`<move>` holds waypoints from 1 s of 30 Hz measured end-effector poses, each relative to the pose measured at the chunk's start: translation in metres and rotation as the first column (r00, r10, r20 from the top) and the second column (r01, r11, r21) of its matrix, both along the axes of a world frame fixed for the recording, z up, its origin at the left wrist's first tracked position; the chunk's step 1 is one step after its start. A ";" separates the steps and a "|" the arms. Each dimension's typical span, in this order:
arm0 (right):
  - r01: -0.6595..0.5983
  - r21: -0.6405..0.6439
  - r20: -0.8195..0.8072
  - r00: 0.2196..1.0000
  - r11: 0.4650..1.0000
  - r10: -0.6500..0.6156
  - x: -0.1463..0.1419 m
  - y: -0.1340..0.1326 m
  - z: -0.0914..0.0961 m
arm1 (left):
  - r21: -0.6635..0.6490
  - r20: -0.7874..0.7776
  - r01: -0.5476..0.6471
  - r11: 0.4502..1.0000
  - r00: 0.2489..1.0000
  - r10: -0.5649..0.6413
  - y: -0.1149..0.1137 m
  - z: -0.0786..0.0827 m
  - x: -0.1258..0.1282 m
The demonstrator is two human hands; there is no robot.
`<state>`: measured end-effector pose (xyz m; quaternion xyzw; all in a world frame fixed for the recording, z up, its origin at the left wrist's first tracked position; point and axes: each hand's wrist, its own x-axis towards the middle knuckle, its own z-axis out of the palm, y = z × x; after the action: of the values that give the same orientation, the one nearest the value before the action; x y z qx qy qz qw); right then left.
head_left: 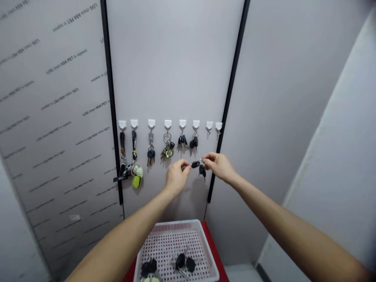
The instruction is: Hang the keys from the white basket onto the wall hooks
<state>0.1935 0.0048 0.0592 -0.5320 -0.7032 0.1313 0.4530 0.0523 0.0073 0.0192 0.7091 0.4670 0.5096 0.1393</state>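
Both hands are raised in front of the wall panel, below the row of hooks. My left hand pinches the blade of a black-headed key. With thumb and forefinger, my right hand grips the ring of the same bunch of keys; another black key dangles below it. Several white hooks line the panel. Bunches of keys hang from most of them, among them a pair of black keys just above my hands. The two rightmost hooks carry nothing.
Below my hands, a white perforated basket holds more black-headed keys and stands on a red surface. Black strips edge the panel on both sides. A yellow-green fob hangs at the left.
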 end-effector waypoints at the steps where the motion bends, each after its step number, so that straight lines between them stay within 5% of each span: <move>1: 0.024 0.023 -0.017 1.000 0.999 -0.023 0.002 0.003 0.009 | 0.037 -0.012 -0.005 0.999 1.000 0.005 0.002 0.008 0.003; 4: 0.075 0.084 -0.073 0.995 0.994 -0.069 0.009 0.015 0.033 | 0.093 -0.097 0.019 0.995 0.995 -0.010 0.005 0.027 0.014; 9: 0.148 0.182 -0.079 0.988 0.972 -0.136 0.021 0.043 0.058 | -0.037 -0.234 0.075 0.996 0.969 -0.082 0.009 0.036 0.028; 16: 0.279 0.220 -0.068 0.960 0.935 -0.270 0.032 0.074 0.060 | -0.072 -0.271 0.115 0.991 0.954 -0.130 0.011 0.033 0.028; 21: 0.300 0.291 -0.061 0.954 0.909 -0.295 0.030 0.061 0.056 | -0.085 -0.236 0.130 0.988 0.961 -0.147 0.007 0.022 0.015; 24: 0.329 0.411 -0.031 0.937 0.850 -0.348 0.021 0.037 0.030 | -0.200 -0.200 0.151 0.968 0.961 -0.191 0.006 -0.012 -0.006; 26: 0.256 0.387 0.084 0.947 0.886 -0.310 0.011 0.019 -0.008 | -0.321 -0.196 0.150 0.935 0.956 -0.221 0.002 -0.049 -0.024; 28: 0.043 0.180 0.293 0.951 0.983 -0.095 -0.001 -0.001 -0.058 | -0.447 -0.230 0.138 0.884 0.937 -0.263 -0.006 -0.090 -0.043; 30: -0.201 -0.148 0.445 0.861 0.968 0.247 -0.014 -0.021 -0.111 | -0.562 -0.291 0.113 0.819 0.901 -0.323 -0.019 -0.129 -0.060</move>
<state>0.1800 -0.0161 -0.0518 -0.4840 -0.8401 0.0872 0.2290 -0.0081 -0.0117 -0.1093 0.7755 0.5213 0.1959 0.2973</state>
